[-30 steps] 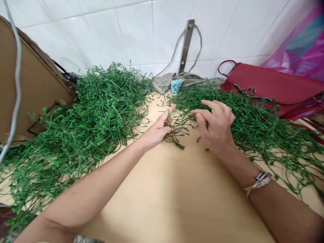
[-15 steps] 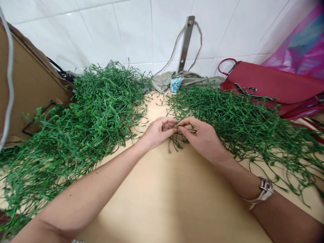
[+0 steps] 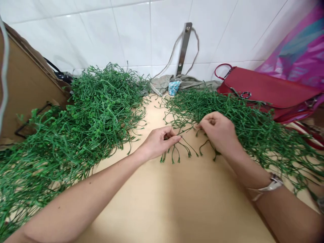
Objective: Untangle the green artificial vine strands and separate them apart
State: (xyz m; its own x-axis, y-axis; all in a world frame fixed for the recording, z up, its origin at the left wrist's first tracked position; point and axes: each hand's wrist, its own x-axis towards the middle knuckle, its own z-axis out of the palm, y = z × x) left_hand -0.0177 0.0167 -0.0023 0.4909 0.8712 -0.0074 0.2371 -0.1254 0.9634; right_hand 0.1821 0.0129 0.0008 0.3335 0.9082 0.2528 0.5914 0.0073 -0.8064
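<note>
Head view: a pale wooden table (image 3: 177, 202) below white wall tiles (image 3: 134, 37); a left vine heap (image 3: 98, 101) of green artificial strands at the far-left edge, a right vine heap (image 3: 243, 131) at the far-right edge, beside a red handbag (image 3: 268, 87). Left hand (image 3: 159, 143) and right hand (image 3: 216, 131) slightly apart, each pinching thin strands, the strand tips (image 3: 173, 158) dangling between them.

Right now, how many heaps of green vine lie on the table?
2: the left heap beside the left hand, and the right heap beside the right hand.
</note>
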